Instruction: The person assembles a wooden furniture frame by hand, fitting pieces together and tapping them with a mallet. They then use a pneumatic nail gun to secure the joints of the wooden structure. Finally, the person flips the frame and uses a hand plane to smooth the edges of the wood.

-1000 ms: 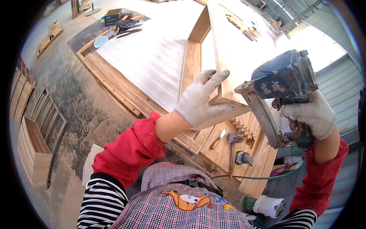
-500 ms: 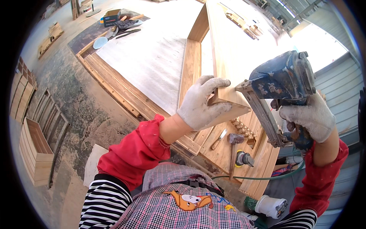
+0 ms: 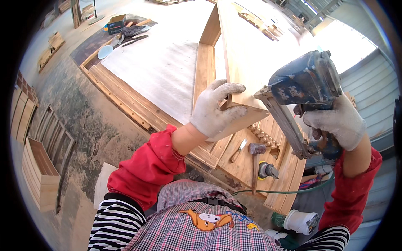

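Note:
My left hand (image 3: 214,109), in a whitish work glove, grips the near corner of a pale wooden frame (image 3: 243,81). Its thumb and fingers wrap round the board's edge, and the frame stands on its side and stretches away from me. In my gloved right hand (image 3: 341,123) is a worn blue nail gun (image 3: 303,79), held by its handle with the fingers closed round it. The gun's nose sits at the frame's near end, right of my left hand; whether it touches the wood I cannot tell.
The workbench has a whitish covering (image 3: 155,71) and wooden edge strips. Nearer me lie a knife (image 3: 238,150), a mallet (image 3: 256,149) and a sander (image 3: 268,170). A green hose (image 3: 293,192) crosses below. A box (image 3: 116,24) and tools lie far left; wooden drawers (image 3: 42,175) stand on the floor.
The whole view has shifted slightly, so the bench and frame appear a little further left. Both hands keep their grips, and the nail gun's nose stays by the frame's end.

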Available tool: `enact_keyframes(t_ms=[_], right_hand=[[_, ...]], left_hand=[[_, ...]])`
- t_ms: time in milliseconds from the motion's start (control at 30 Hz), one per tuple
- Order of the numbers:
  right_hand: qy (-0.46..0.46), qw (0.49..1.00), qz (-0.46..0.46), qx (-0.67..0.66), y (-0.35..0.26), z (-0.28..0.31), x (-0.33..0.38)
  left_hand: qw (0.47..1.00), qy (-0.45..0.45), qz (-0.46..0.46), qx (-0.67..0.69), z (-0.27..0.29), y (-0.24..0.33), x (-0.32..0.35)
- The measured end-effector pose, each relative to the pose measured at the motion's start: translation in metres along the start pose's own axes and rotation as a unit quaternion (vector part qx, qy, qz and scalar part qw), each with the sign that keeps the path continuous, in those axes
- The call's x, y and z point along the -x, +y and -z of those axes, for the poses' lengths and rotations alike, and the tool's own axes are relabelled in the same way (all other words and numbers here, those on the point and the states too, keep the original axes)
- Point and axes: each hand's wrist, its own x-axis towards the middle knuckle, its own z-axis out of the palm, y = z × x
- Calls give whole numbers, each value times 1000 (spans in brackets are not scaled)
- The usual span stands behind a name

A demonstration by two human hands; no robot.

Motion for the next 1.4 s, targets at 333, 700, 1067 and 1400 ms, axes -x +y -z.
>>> enact_keyframes(t_ms=[333,700,1067,1400], right_hand=[[-8,997,-33,-63,12,9,9],[-21,1000,-4,2,-1,-1,17],[-53,997,32,-54,-15,-8,18],[-33,999,3,-32,-29,-17,12]], left_hand=[[1000,-5,-13,-14,-1,-2,1],[926,-118,-219,-285,47,13,-21],[940,-174,-207,-207,44,7,-29],[952,-148,-206,-174,42,3,-28]])
